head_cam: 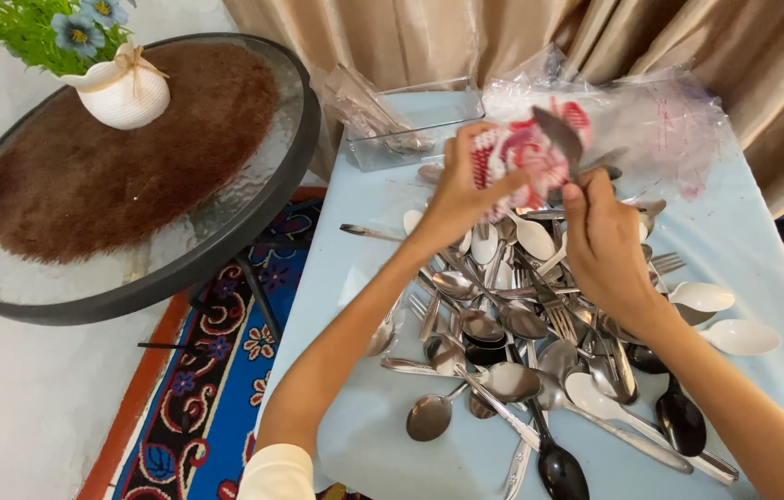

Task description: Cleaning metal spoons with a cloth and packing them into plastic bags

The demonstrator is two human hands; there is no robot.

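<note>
I had my left hand (459,190) clenched on a small red-and-white plastic bag (517,162), held above the far edge of the light blue table (762,250). My right hand (600,231) gripped a metal spoon (560,137), its bowl touching the bag's top. Beneath both hands a heap of cutlery (521,370) covered the table's middle, and a clear plastic box (410,125) stood at the far left corner.
</note>
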